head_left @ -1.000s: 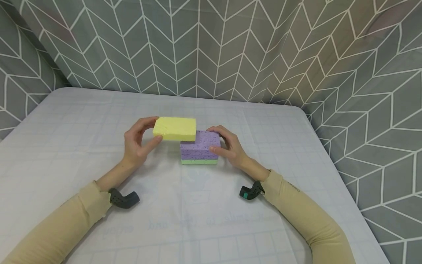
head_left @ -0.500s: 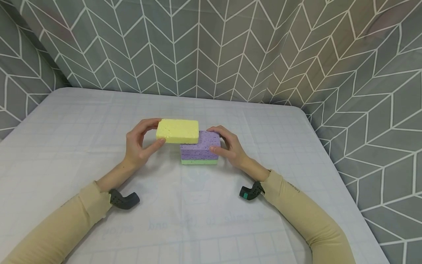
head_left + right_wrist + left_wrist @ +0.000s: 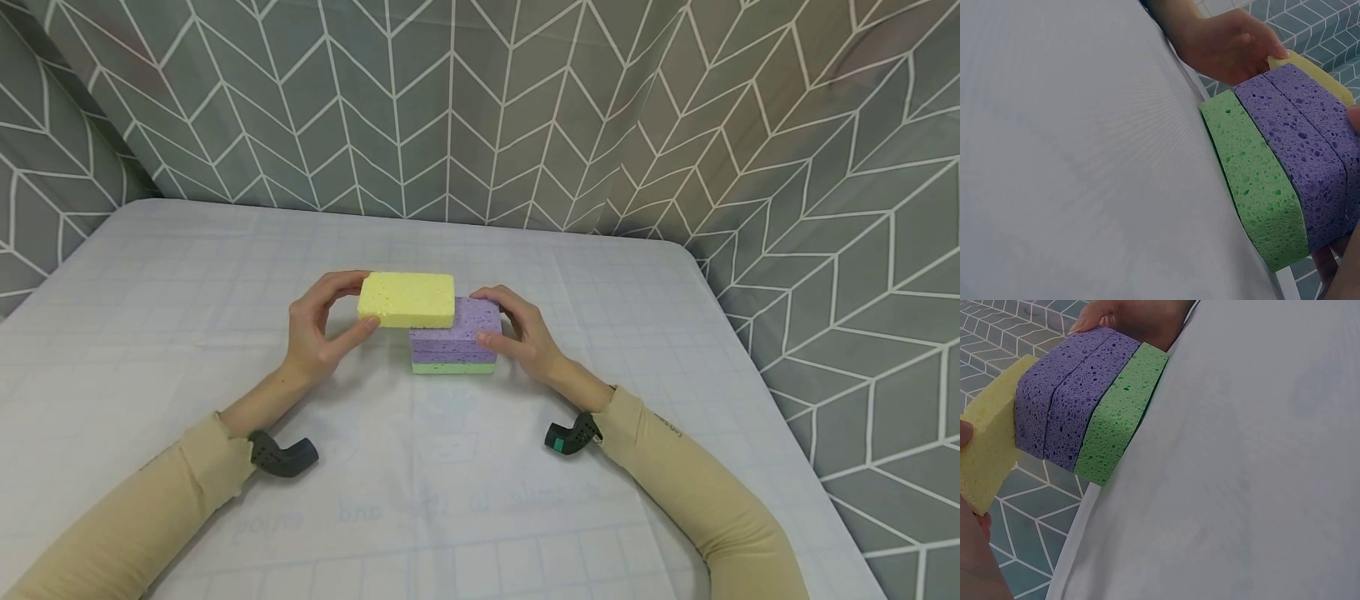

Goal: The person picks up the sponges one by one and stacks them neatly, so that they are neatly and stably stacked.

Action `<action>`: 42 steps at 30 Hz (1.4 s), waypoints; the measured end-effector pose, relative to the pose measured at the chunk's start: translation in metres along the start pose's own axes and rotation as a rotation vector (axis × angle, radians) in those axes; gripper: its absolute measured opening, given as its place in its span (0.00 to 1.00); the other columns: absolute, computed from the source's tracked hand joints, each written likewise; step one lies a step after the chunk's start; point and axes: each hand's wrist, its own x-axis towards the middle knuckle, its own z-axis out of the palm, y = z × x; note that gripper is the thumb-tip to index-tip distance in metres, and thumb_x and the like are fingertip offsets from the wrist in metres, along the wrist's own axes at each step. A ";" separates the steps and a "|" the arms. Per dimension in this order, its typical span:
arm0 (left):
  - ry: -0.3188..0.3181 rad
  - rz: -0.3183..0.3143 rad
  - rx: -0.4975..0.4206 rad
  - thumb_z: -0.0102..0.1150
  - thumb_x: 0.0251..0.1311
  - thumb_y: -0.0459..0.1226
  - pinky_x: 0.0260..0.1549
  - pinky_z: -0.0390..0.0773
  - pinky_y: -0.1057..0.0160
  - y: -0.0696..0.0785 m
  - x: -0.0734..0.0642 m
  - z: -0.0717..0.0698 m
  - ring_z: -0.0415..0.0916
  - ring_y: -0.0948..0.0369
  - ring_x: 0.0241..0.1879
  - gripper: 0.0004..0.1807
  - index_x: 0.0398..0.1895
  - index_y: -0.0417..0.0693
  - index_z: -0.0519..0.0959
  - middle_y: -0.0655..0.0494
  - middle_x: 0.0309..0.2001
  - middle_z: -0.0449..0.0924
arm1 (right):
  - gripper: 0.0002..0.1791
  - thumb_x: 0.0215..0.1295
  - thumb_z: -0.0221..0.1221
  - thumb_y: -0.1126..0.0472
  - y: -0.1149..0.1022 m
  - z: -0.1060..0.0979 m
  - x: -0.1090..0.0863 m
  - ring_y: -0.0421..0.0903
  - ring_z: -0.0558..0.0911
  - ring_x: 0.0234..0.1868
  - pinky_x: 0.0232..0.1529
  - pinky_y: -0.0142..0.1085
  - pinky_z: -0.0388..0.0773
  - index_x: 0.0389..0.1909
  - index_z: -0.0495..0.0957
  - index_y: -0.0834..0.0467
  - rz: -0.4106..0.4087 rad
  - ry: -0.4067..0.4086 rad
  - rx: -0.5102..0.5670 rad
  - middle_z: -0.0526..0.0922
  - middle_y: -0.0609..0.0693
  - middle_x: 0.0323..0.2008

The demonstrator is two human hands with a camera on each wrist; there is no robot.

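A yellow sponge [image 3: 407, 300] is pinched between the thumb and fingers of my left hand [image 3: 318, 329]. It lies flat and overlaps the left part of a sponge stack, its left portion jutting out past the side. Two purple sponges [image 3: 1063, 394] sit on a green sponge [image 3: 1121, 412], which rests on the table. My right hand [image 3: 525, 333] grips the right end of the upper purple sponge [image 3: 477, 317], thumb in front and fingers behind. In the right wrist view, the yellow sponge [image 3: 1319, 72] shows behind the purple ones.
A white cloth with faint printed lines and letters covers the table [image 3: 465, 500]. Grey curtains [image 3: 480, 108] with a white chevron pattern hang behind and at the sides. Dark curved devices [image 3: 283, 454] stick out from both sleeve cuffs.
My left hand has moved the yellow sponge slightly right and nearer to me, further across the purple stack. My right hand has stayed in place.
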 end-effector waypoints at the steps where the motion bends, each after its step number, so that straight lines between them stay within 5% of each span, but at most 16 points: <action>1: -0.001 0.000 0.001 0.65 0.47 0.24 0.58 0.78 0.64 0.000 0.000 0.000 0.78 0.58 0.53 0.28 0.57 0.29 0.77 0.33 0.52 0.79 | 0.33 0.60 0.59 0.48 0.000 0.000 0.000 0.47 0.76 0.46 0.51 0.35 0.78 0.59 0.73 0.67 0.000 0.000 0.000 0.78 0.62 0.48; 42: -0.006 -0.032 0.004 0.65 0.47 0.24 0.59 0.78 0.66 0.005 -0.001 0.006 0.78 0.60 0.53 0.29 0.57 0.29 0.77 0.33 0.53 0.79 | 0.35 0.60 0.58 0.53 -0.001 -0.001 0.000 0.46 0.76 0.49 0.56 0.34 0.76 0.65 0.68 0.70 0.005 -0.023 0.006 0.77 0.64 0.50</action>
